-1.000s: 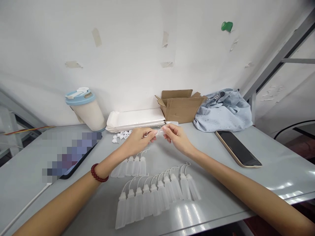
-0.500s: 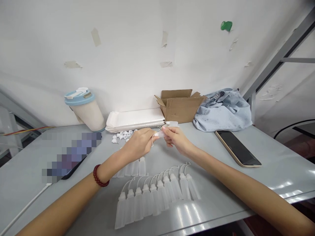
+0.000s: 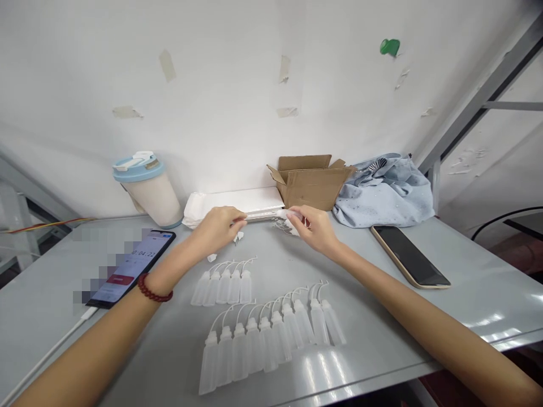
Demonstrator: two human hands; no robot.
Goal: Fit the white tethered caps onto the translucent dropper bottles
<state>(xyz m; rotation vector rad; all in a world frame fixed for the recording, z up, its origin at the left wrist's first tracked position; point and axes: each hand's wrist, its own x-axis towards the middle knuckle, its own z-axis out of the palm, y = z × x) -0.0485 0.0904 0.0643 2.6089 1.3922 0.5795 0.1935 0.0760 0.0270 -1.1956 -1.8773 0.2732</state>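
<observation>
My left hand (image 3: 218, 226) hovers over the small white nozzle caps (image 3: 239, 237), its thumb and forefinger slightly apart, with nothing visible between them. Its palm hides most of the caps behind it. At the cardboard box, my right hand (image 3: 314, 229) closes its thumb and forefinger on a translucent plastic bottle (image 3: 292, 214), partly hidden by the fingers. Thin tangled straps (image 3: 283, 225) lie beside those fingertips. Nearer to me, several squeeze bottles with strap loops form a short row (image 3: 223, 288) and a longer front row (image 3: 252, 350).
A stack of white envelopes (image 3: 237, 200) lies against the wall beside the open cardboard box (image 3: 316, 186). Left are a tumbler (image 3: 153, 195) and a cabled phone (image 3: 127, 271); right are a bundled blue cloth (image 3: 386, 195) and another phone (image 3: 409, 257). A loose cap (image 3: 211, 258) sits behind the short row.
My hands were together around a small bottle and have separated. The left moved left toward the caps; the right shifted slightly right and back. The short bottle row is now uncovered.
</observation>
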